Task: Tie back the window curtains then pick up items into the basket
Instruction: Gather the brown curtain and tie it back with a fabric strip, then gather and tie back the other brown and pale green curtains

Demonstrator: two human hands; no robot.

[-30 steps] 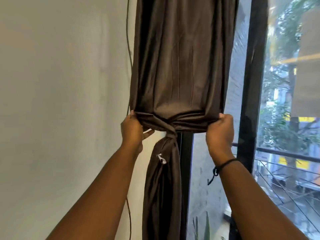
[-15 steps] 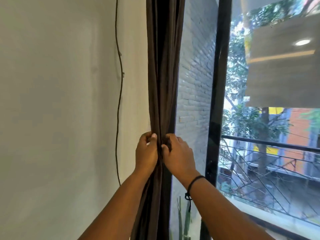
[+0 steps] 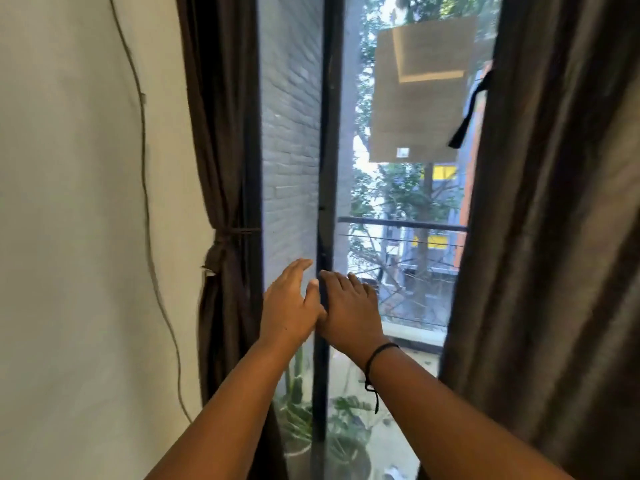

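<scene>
Head view: your left hand (image 3: 292, 308) and right hand (image 3: 349, 311) have let go — fingers straight, holding nothing, touching before the glass. The dark brown left curtain (image 3: 221, 161) hangs knotted at the wall; the loose right brown curtain (image 3: 554, 237) likely comes next.

Both arms outstretched — left hand (image 3: 290, 308) and right hand (image 3: 349, 311) touching, fingers relaxed.

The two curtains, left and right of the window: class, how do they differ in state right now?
The left curtain is cinched at its middle by a tie; the right curtain hangs loose and untied. The left curtain is gathered narrow beside the wall; the right curtain spreads wide. Both are dark brown.
</scene>
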